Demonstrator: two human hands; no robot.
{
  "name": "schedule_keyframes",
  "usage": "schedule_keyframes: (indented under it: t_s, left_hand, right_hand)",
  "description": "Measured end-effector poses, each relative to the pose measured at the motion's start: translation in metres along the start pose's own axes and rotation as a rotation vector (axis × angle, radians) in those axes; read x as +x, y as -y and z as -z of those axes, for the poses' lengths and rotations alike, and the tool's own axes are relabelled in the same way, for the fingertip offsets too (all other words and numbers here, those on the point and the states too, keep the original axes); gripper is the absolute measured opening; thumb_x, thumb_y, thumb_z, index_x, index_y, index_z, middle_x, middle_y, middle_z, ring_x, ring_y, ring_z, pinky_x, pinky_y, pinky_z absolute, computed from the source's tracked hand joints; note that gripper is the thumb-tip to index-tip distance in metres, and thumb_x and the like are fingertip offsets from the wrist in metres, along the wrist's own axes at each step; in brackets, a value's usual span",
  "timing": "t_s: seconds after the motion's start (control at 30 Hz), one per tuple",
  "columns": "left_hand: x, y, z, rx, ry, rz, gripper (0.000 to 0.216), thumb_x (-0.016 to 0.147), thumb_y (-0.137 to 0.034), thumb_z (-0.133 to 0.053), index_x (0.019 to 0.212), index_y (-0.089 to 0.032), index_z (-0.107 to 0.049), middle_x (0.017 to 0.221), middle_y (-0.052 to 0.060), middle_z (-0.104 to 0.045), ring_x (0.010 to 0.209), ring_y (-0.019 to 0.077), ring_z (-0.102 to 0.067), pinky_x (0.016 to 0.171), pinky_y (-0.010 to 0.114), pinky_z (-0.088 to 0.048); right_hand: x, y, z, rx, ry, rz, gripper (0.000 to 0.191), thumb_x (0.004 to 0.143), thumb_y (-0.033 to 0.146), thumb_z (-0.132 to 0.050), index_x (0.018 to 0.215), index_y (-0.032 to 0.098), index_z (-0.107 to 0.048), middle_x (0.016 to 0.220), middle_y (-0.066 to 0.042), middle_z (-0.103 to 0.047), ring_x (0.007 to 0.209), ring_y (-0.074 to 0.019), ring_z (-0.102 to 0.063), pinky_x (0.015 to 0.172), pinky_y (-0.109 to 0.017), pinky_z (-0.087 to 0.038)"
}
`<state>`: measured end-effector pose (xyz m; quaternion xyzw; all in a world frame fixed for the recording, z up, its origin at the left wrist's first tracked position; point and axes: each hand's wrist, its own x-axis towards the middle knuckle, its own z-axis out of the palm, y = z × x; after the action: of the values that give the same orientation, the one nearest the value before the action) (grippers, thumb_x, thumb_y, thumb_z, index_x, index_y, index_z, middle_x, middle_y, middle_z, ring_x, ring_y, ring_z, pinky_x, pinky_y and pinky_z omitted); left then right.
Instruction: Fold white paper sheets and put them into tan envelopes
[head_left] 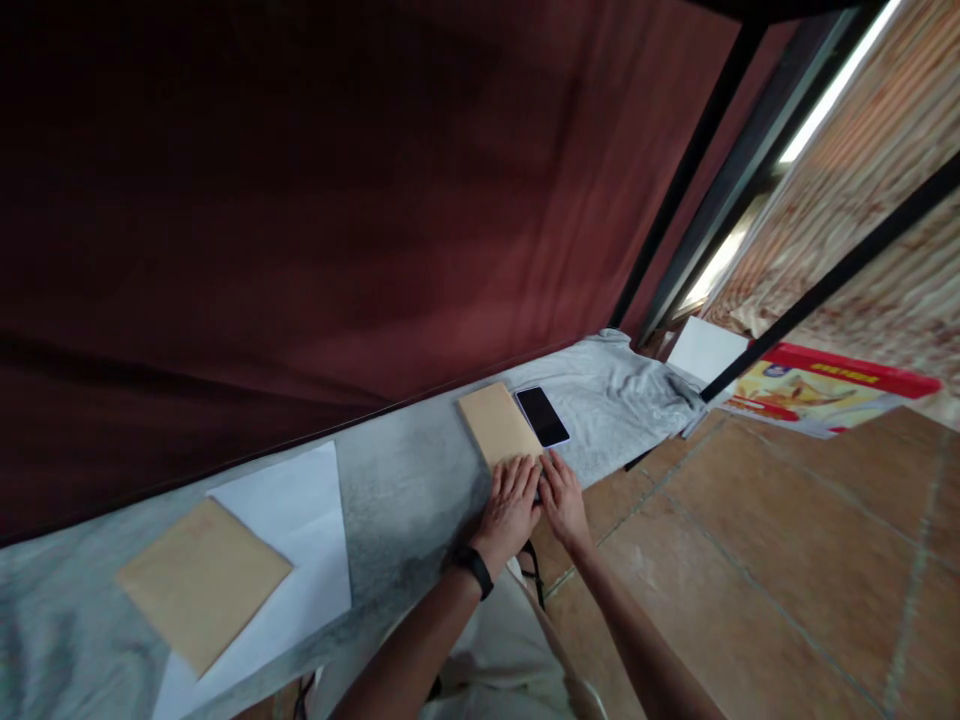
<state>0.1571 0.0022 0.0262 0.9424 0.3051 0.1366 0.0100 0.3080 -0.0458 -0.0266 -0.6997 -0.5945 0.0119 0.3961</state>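
Note:
A flat brown paper envelope (499, 425) lies on a narrow cloth-covered bench in front of me. My left hand (510, 505), with a black band on its wrist, rests on the envelope's near end, fingers stretched out flat. Close beside it, my right hand (564, 503) has its fingers bent and pressed together at the near right corner of the envelope; its thumb is hidden. A small dark bit shows between the hands, too little to name. Just right of the envelope lies a phone (543, 416) with a dark screen.
To the left, another brown envelope (204, 585) lies over white paper (319, 530). Grey cloth (405, 470) covers the bench, bunched at the right end. A dark red curtain (375, 250) hangs behind. Black poles and a colourful printed box (817, 390) stand right, above the tiled floor (750, 560).

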Motion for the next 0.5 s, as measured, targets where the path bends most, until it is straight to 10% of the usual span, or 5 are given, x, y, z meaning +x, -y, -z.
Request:
schedule_keyframes:
  t_s: [0.5]
  left_hand:
    - [-0.117, 0.013, -0.003, -0.046, -0.064, 0.066, 0.063, 0.101, -0.037, -0.048, 0.158, -0.016, -0.032, 0.164, 0.015, -0.033, 0.153, 0.0299, -0.028, 0.122, 0.052, -0.031]
  right_hand:
    - [-0.038, 0.052, 0.012, 0.089, 0.063, 0.123, 0.04, 0.104, 0.024, -0.041, 0.14, 0.022, -0.057, 0.146, -0.011, -0.057, 0.137, -0.0251, -0.048, 0.112, -0.05, -0.044]
